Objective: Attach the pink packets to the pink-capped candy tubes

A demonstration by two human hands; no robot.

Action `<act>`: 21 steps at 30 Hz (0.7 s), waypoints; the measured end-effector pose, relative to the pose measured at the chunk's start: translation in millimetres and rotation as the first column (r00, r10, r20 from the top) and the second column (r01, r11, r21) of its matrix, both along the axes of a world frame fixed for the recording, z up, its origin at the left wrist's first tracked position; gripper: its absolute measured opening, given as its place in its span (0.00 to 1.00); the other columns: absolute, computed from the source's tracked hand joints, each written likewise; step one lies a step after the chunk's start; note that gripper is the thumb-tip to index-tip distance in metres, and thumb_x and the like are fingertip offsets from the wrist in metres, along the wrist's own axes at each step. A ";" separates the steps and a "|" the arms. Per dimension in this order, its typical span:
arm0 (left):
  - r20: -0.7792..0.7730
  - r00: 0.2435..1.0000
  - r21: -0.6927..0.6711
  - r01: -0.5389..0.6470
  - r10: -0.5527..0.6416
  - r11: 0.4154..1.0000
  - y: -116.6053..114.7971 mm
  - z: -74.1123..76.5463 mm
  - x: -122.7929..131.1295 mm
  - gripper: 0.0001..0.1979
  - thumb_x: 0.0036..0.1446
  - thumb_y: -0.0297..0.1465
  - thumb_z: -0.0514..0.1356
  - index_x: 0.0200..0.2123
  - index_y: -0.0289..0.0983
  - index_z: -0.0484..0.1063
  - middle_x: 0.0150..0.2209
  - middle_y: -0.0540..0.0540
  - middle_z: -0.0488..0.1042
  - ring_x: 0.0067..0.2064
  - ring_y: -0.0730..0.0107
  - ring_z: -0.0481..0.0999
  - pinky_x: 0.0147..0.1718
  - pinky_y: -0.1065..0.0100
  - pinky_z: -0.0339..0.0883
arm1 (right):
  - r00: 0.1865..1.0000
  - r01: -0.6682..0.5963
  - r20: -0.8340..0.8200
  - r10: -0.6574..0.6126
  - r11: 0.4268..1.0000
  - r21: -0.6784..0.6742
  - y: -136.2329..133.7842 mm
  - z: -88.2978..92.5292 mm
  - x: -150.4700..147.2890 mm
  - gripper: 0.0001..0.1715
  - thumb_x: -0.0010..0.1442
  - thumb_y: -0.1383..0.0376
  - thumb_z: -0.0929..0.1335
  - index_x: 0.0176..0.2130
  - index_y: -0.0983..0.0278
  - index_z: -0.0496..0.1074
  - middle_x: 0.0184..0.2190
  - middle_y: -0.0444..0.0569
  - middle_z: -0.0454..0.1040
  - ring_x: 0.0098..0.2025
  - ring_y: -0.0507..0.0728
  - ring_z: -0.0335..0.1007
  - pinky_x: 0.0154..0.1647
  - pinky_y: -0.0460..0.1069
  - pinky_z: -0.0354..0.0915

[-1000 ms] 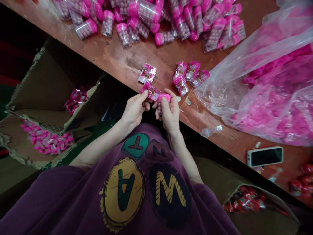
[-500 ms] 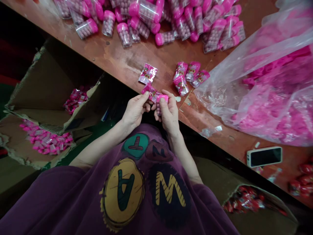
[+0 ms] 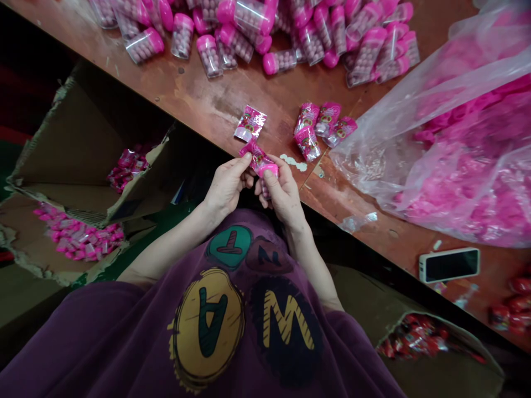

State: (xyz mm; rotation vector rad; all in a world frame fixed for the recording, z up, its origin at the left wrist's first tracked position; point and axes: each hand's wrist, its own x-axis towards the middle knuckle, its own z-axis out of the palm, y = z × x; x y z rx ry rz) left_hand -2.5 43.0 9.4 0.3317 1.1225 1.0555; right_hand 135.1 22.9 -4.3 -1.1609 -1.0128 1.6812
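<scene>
My left hand pinches a pink printed wrapper sleeve between thumb and fingers. In my right hand is a small clear jar of candy balls with a pink cap; its lower part is partly covered by my thumb and fingers. Sleeve and jar meet between the two hands, but how far one is over the other I cannot tell. Just beyond my hands, a flat pink packet lies near the table edge. Several pink wrapped pieces sit in a cluster to its right.
Many pink-capped candy jars are heaped at the back of the table. A clear bag of pink pieces stands at right, near a phone. Cardboard boxes stand below at left; another holds red packets.
My right hand has moved slightly left, bringing the jar closer against the wrapper sleeve. My left hand has barely moved and keeps its pinch.
</scene>
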 end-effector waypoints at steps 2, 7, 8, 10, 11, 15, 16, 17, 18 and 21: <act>0.001 1.000 -0.003 -0.001 0.001 1.000 -0.6 -1.2 -0.1 0.21 0.62 0.44 0.70 0.26 0.36 0.72 0.21 0.52 0.70 0.21 0.79 0.68 0.24 0.73 0.63 | 0.999 -0.013 -0.035 0.012 1.000 -0.025 -0.2 -1.0 -0.9 0.33 0.68 0.41 0.69 0.63 0.53 0.59 0.25 0.36 0.70 0.16 0.47 0.55 0.14 0.44 0.52; 0.017 1.000 0.030 0.024 -0.025 0.999 -2.1 -1.4 -0.4 0.19 0.62 0.42 0.71 0.26 0.35 0.73 0.25 0.50 0.74 0.22 0.80 0.69 0.24 0.74 0.63 | 0.994 0.110 0.009 -0.110 0.993 -0.033 1.7 -5.3 0.0 0.34 0.67 0.41 0.70 0.62 0.53 0.60 0.25 0.36 0.68 0.17 0.47 0.55 0.14 0.44 0.53; 0.018 1.000 0.031 0.024 -0.024 0.999 -2.2 -1.1 -0.5 0.20 0.62 0.42 0.71 0.26 0.35 0.73 0.24 0.50 0.73 0.22 0.80 0.69 0.24 0.74 0.64 | 0.996 0.087 0.017 -0.086 0.996 -0.026 1.6 -5.2 0.5 0.33 0.67 0.41 0.70 0.62 0.53 0.60 0.25 0.36 0.68 0.17 0.47 0.55 0.14 0.44 0.53; 0.014 1.000 0.024 0.019 -0.019 1.000 -1.9 -0.8 -0.6 0.20 0.61 0.43 0.71 0.26 0.35 0.73 0.23 0.51 0.72 0.22 0.80 0.68 0.24 0.74 0.64 | 1.000 0.018 0.018 -0.018 1.000 -0.015 0.9 -4.2 1.1 0.33 0.68 0.41 0.69 0.63 0.52 0.60 0.25 0.37 0.68 0.17 0.47 0.55 0.15 0.45 0.53; 0.009 1.000 0.019 0.019 -0.020 1.000 -1.8 -0.8 -0.7 0.21 0.61 0.44 0.71 0.26 0.35 0.73 0.23 0.51 0.71 0.21 0.80 0.68 0.24 0.73 0.64 | 1.000 0.005 0.019 -0.005 1.000 -0.008 0.4 -3.6 1.2 0.33 0.69 0.41 0.68 0.63 0.52 0.60 0.25 0.37 0.68 0.17 0.48 0.55 0.15 0.45 0.53; 0.006 0.999 0.037 0.046 -0.046 0.998 -1.9 -2.8 -1.4 0.20 0.60 0.43 0.72 0.26 0.35 0.74 0.24 0.50 0.73 0.22 0.80 0.69 0.24 0.74 0.64 | 0.997 0.045 0.057 -0.045 0.999 0.006 -0.8 -1.1 1.5 0.34 0.69 0.39 0.66 0.64 0.52 0.58 0.25 0.37 0.67 0.18 0.48 0.54 0.16 0.46 0.53; 0.013 0.998 0.044 0.055 -0.056 0.998 -2.1 -3.6 -1.6 0.20 0.61 0.43 0.71 0.26 0.35 0.74 0.24 0.50 0.73 0.22 0.80 0.69 0.24 0.74 0.63 | 0.998 0.031 0.062 -0.031 1.000 0.005 -1.0 -0.4 1.6 0.34 0.69 0.39 0.66 0.64 0.52 0.58 0.26 0.37 0.67 0.18 0.48 0.54 0.16 0.46 0.53; 0.020 0.998 0.045 0.064 -0.065 0.997 -2.4 -4.3 -1.8 0.20 0.61 0.43 0.71 0.26 0.35 0.74 0.23 0.51 0.72 0.22 0.80 0.69 0.23 0.74 0.63 | 0.998 0.006 0.060 -0.007 1.000 0.004 -1.2 0.4 1.7 0.35 0.69 0.39 0.66 0.65 0.52 0.57 0.26 0.37 0.68 0.18 0.48 0.54 0.16 0.46 0.54; 0.025 0.997 0.040 0.069 -0.070 0.997 -2.6 -4.8 -1.9 0.21 0.61 0.44 0.70 0.26 0.35 0.74 0.22 0.51 0.71 0.21 0.79 0.69 0.23 0.74 0.63 | 0.998 -0.024 0.053 0.024 1.000 0.002 -1.4 1.2 1.5 0.36 0.69 0.40 0.67 0.65 0.53 0.57 0.25 0.37 0.68 0.18 0.49 0.55 0.16 0.46 0.54; 0.020 0.997 0.018 0.076 -0.076 0.997 -2.9 -4.1 -2.3 0.23 0.62 0.48 0.69 0.26 0.36 0.72 0.19 0.52 0.69 0.20 0.77 0.68 0.23 0.72 0.65 | 0.998 -0.049 0.041 0.049 0.999 0.012 -2.1 2.5 0.0 0.38 0.69 0.40 0.67 0.67 0.53 0.56 0.25 0.37 0.68 0.20 0.49 0.57 0.16 0.45 0.55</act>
